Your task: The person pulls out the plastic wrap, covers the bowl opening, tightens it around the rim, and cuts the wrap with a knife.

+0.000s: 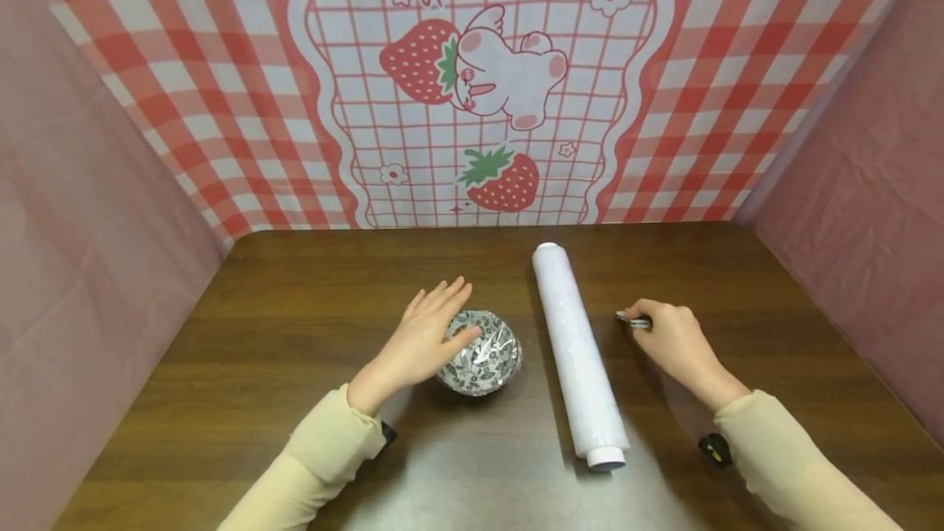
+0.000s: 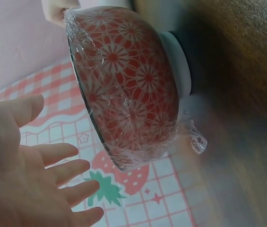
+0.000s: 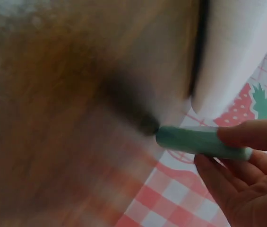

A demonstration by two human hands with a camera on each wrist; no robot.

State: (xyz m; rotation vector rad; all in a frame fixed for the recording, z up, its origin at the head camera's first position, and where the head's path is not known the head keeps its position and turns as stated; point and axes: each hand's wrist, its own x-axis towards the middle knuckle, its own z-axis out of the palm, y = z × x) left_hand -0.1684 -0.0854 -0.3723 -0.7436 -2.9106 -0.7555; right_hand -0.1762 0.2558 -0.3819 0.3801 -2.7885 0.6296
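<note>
A bowl (image 1: 483, 363) stands upright on the table, covered with clear plastic wrap. Its inside has a grey leafy pattern; the left wrist view shows its outer wall (image 2: 133, 75) in red with white flowers, with a loose twist of wrap (image 2: 197, 139) near the foot. My left hand (image 1: 424, 338) hovers at the bowl's left rim with fingers straight; contact is unclear in the head view, but a gap shows in the left wrist view. Between thumb and fingers, my right hand (image 1: 674, 342) pinches a small pale-green, stick-like object (image 3: 199, 142), its kind unclear.
A long white roll of plastic wrap (image 1: 578, 351) lies between the bowl and my right hand, slanting away from me. Behind the brown wooden table (image 1: 310, 293) hangs a strawberry-print cloth (image 1: 479, 129). Pink curtains (image 1: 96, 187) close off both sides.
</note>
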